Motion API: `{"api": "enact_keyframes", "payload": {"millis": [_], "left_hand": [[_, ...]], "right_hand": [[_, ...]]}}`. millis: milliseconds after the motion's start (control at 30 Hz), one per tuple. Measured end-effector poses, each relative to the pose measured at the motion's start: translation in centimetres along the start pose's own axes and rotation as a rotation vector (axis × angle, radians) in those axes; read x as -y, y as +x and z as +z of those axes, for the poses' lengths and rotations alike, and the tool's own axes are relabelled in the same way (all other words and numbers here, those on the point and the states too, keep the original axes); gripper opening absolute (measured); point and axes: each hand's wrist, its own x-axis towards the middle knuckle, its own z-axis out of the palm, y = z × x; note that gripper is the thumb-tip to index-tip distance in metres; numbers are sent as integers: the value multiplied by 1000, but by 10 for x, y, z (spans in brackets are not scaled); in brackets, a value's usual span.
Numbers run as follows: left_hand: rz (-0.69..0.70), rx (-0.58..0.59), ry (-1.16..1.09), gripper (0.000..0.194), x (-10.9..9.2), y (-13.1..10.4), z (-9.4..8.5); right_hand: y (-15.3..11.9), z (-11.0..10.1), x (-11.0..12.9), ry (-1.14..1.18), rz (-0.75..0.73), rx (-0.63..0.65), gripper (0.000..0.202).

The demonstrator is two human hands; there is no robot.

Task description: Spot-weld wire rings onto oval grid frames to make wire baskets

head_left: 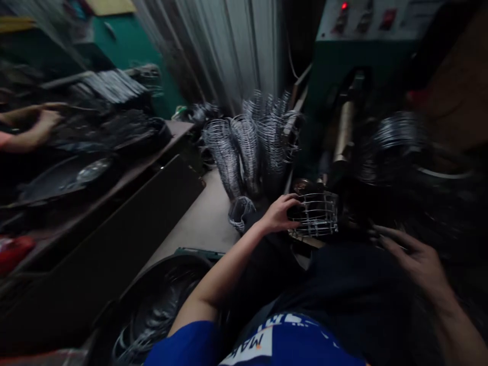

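Observation:
My left hand (pixel 282 213) is closed on the near side of a small wire cage (pixel 318 216), a basket-like frame of thin metal bars, held in front of my lap. Off to the right, my right hand (pixel 414 254) hangs over a dark area with its fingers stretched forward and close together. Shadow and blur hide whether anything is in its fingertips. Just beyond the cage, a pale cylindrical machine arm (pixel 344 129) points down toward it. Nested stacks of wire rings (pixel 249 147) stand past my left hand.
A green machine with a control panel (pixel 366 20) and a lit red lamp stands ahead. At lower left is a black tub (pixel 160 305) of wire pieces. On the left, a co-worker's hands (pixel 43 124) are over a cluttered bench (pixel 152 168). Wire rings (pixel 400 132) are stacked at right.

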Motion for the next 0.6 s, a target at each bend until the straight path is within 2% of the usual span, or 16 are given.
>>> {"api": "enact_keyframes", "payload": {"millis": [67,133,233,400,500,600], "left_hand": [[30,9,7,58,2,1,4],[48,21,27,57,2,1,6],[34,57,77,56,-1,4,7],[-57,114,125,57,-5,15,8],[-92,131,128,57,-6,23,11],[-78,135,138,57,-7,29,12]], "right_hand": [[6,5,4,0,-95,139,32],[23,23,10,-35,-260,264,25],[46,54,13,-143,-472,336,19],[57,81,-9,-437,-710,242,25],[57,85,-22,-623,-788,182,38],[57,83,-27,-653,-825,147,44]]}}
